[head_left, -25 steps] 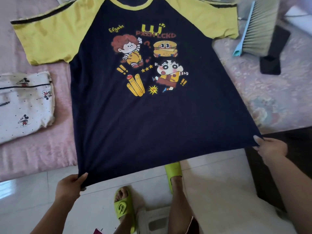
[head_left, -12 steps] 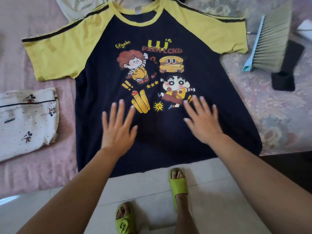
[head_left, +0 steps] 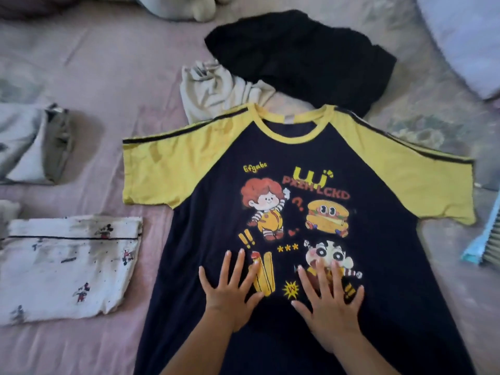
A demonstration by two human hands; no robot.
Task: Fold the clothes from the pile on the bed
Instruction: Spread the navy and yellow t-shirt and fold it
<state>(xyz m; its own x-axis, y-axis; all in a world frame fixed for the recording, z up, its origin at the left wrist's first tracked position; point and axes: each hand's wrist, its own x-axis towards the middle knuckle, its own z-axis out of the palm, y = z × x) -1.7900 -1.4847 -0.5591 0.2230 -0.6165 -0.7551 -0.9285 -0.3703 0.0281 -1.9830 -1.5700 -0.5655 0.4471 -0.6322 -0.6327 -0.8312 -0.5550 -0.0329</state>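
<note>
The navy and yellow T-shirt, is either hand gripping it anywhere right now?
No. Nothing is held. The left hand and right hand lie flat, fingers spread, on the front of the navy and yellow T-shirt, over its lower print.

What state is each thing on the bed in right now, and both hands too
T-shirt: spread flat, front up, not yet folded.
Left hand: open, flat on the T-shirt.
Right hand: open, flat on the T-shirt.
White printed garment: folded, beside the T-shirt.
Grey garment: folded.
Black garment: crumpled, unfolded.
Cream garment: crumpled, partly under the black garment.
</note>
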